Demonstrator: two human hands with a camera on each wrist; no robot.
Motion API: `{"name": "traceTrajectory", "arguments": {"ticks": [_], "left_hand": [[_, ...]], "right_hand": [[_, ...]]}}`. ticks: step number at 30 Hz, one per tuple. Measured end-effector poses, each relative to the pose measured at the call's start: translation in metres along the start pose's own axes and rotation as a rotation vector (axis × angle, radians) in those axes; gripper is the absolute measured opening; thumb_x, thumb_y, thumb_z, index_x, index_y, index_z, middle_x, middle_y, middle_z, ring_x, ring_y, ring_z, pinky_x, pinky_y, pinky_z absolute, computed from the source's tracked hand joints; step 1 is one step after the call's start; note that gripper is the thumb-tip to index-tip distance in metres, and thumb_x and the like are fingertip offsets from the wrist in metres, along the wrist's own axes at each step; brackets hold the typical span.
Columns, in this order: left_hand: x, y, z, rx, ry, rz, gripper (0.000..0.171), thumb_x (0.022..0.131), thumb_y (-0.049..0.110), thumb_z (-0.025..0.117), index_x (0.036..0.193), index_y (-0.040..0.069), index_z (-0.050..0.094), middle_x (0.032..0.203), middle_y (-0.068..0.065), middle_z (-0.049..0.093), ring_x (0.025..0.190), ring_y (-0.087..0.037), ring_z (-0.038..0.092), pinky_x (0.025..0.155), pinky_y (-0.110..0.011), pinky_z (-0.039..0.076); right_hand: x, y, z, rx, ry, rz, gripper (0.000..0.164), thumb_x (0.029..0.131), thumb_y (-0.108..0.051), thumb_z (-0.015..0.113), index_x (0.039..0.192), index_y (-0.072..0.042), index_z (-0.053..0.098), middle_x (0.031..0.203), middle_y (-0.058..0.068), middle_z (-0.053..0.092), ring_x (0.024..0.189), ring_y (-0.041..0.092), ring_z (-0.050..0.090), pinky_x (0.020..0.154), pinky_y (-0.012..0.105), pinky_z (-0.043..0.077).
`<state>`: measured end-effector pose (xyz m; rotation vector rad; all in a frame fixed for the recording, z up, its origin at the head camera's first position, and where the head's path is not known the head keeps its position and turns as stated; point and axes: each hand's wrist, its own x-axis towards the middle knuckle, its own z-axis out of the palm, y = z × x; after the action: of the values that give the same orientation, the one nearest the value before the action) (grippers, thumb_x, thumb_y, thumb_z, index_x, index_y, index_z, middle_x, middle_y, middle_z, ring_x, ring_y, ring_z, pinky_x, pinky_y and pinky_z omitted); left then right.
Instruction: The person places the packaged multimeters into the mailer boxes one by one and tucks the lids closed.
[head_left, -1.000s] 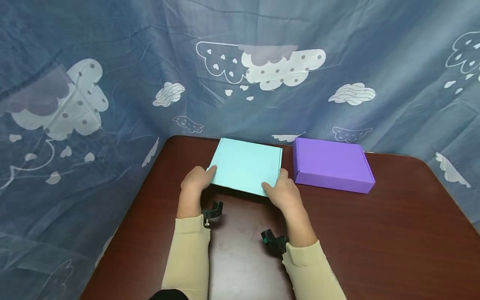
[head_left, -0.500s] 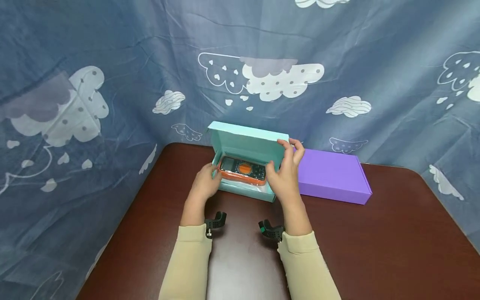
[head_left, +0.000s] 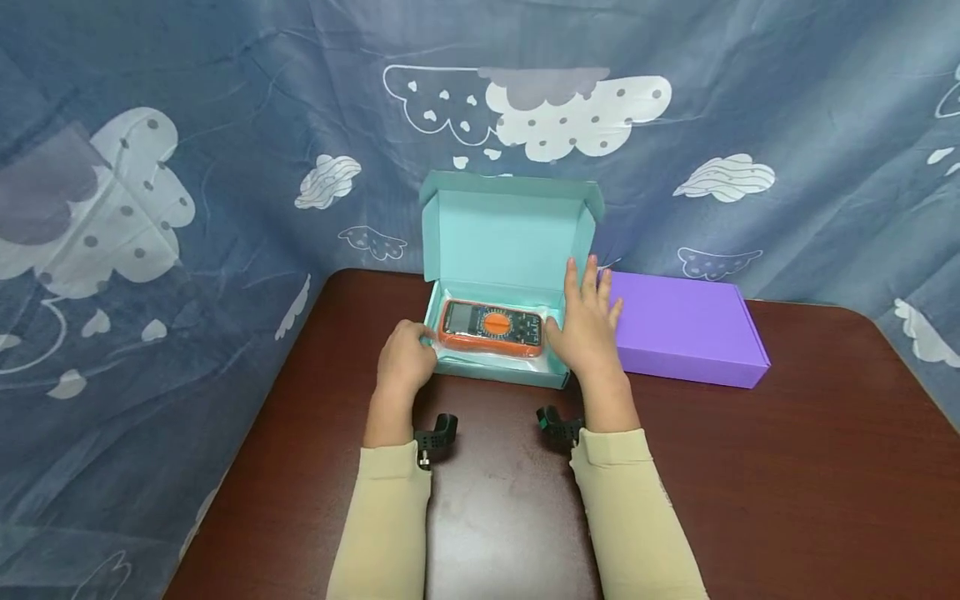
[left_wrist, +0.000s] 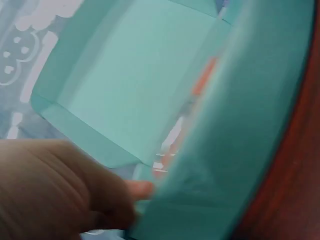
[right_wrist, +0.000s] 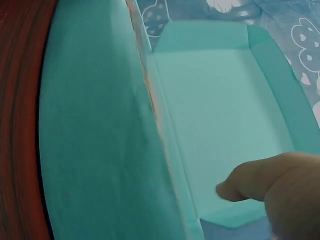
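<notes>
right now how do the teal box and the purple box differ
The teal box stands open with its lid raised; the purple box is closed.
The teal box shows an orange-edged multimeter inside; the purple box's inside is hidden.
The teal box sits left of the purple box.
Both rest on the brown table.
</notes>
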<state>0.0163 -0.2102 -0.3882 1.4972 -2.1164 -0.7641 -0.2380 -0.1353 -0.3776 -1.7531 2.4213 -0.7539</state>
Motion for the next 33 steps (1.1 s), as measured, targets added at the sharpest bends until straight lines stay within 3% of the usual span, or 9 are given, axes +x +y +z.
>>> {"name": "traceTrajectory", "arguments": {"ticks": [6, 10, 14, 18, 22, 25, 27, 30, 33], "left_hand": [[-0.007, 0.005, -0.014, 0.029, -0.152, 0.01, 0.026, 0.079, -0.003, 0.05, 0.101, 0.0, 0.063, 0.104, -0.011, 0.05, 0.077, -0.026, 0.046, 0.064, -0.036, 0.04], [-0.009, 0.005, -0.015, 0.041, -0.2, 0.01, 0.025, 0.081, -0.001, 0.05, 0.103, 0.001, 0.062, 0.105, -0.011, 0.049, 0.079, -0.025, 0.046, 0.067, -0.035, 0.04], [-0.013, 0.009, -0.014, 0.015, -0.2, -0.027, 0.034, 0.088, 0.007, 0.051, 0.121, 0.005, 0.058, 0.115, -0.012, 0.049, 0.088, -0.026, 0.049, 0.072, -0.037, 0.042], [-0.016, 0.017, -0.007, -0.05, -0.173, -0.013, 0.045, 0.091, 0.009, 0.053, 0.136, 0.008, 0.047, 0.124, -0.014, 0.047, 0.097, -0.026, 0.049, 0.078, -0.04, 0.043], [-0.012, 0.025, 0.005, -0.071, -0.162, 0.007, 0.053, 0.089, 0.005, 0.056, 0.14, 0.007, 0.042, 0.128, -0.013, 0.046, 0.105, -0.026, 0.049, 0.086, -0.042, 0.042], [-0.009, 0.034, 0.011, -0.041, -0.191, 0.035, 0.059, 0.089, 0.01, 0.06, 0.143, 0.008, 0.038, 0.127, -0.01, 0.044, 0.104, -0.025, 0.049, 0.086, -0.041, 0.042], [-0.008, 0.041, 0.014, -0.019, -0.243, 0.079, 0.058, 0.089, 0.019, 0.062, 0.141, 0.01, 0.04, 0.122, -0.01, 0.044, 0.1, -0.025, 0.048, 0.081, -0.039, 0.043], [-0.013, 0.047, 0.012, -0.013, -0.335, 0.094, 0.056, 0.089, 0.02, 0.062, 0.14, 0.011, 0.042, 0.119, -0.009, 0.042, 0.093, -0.025, 0.048, 0.075, -0.037, 0.043], [-0.018, 0.045, 0.004, -0.009, -0.393, 0.066, 0.059, 0.087, 0.005, 0.056, 0.143, 0.011, 0.04, 0.124, -0.01, 0.042, 0.095, -0.025, 0.047, 0.073, -0.036, 0.042]], "right_hand": [[-0.005, -0.006, 0.0, -0.009, -0.178, 0.106, 0.086, 0.09, -0.031, 0.058, 0.152, -0.007, 0.003, 0.155, 0.022, 0.002, 0.139, 0.045, 0.0, 0.102, 0.067, 0.004], [-0.012, -0.023, 0.004, -0.012, -0.056, 0.117, 0.083, 0.088, -0.028, 0.06, 0.151, -0.007, 0.011, 0.15, 0.031, -0.001, 0.137, 0.048, 0.0, 0.103, 0.064, 0.01], [-0.022, -0.042, 0.004, 0.01, 0.1, 0.153, 0.08, 0.085, -0.026, 0.062, 0.151, -0.014, 0.019, 0.14, 0.036, 0.012, 0.128, 0.049, 0.018, 0.098, 0.059, 0.024], [-0.031, -0.045, -0.012, -0.018, 0.069, 0.268, 0.075, 0.089, -0.034, 0.058, 0.151, -0.019, 0.02, 0.129, 0.035, 0.025, 0.109, 0.049, 0.039, 0.078, 0.06, 0.039], [-0.033, -0.033, -0.032, 0.107, 0.01, 0.228, 0.07, 0.093, -0.034, 0.052, 0.151, -0.013, 0.019, 0.125, 0.028, 0.04, 0.102, 0.043, 0.05, 0.073, 0.056, 0.043], [-0.031, -0.017, -0.039, 0.27, 0.041, 0.117, 0.071, 0.094, -0.027, 0.052, 0.152, -0.016, 0.013, 0.138, 0.02, 0.037, 0.119, 0.036, 0.044, 0.088, 0.054, 0.039], [-0.033, -0.003, -0.041, 0.336, 0.049, 0.061, 0.075, 0.094, -0.024, 0.051, 0.153, -0.024, 0.006, 0.151, 0.015, 0.02, 0.133, 0.034, 0.03, 0.097, 0.056, 0.032], [-0.034, 0.015, -0.042, 0.308, 0.018, 0.007, 0.077, 0.094, -0.023, 0.052, 0.152, -0.027, 0.001, 0.157, 0.004, -0.001, 0.142, 0.028, 0.006, 0.106, 0.057, 0.016], [-0.033, 0.027, -0.039, 0.218, -0.067, -0.028, 0.075, 0.094, -0.024, 0.052, 0.153, -0.02, 0.006, 0.157, 0.007, 0.003, 0.142, 0.03, -0.003, 0.109, 0.055, 0.0]]}}
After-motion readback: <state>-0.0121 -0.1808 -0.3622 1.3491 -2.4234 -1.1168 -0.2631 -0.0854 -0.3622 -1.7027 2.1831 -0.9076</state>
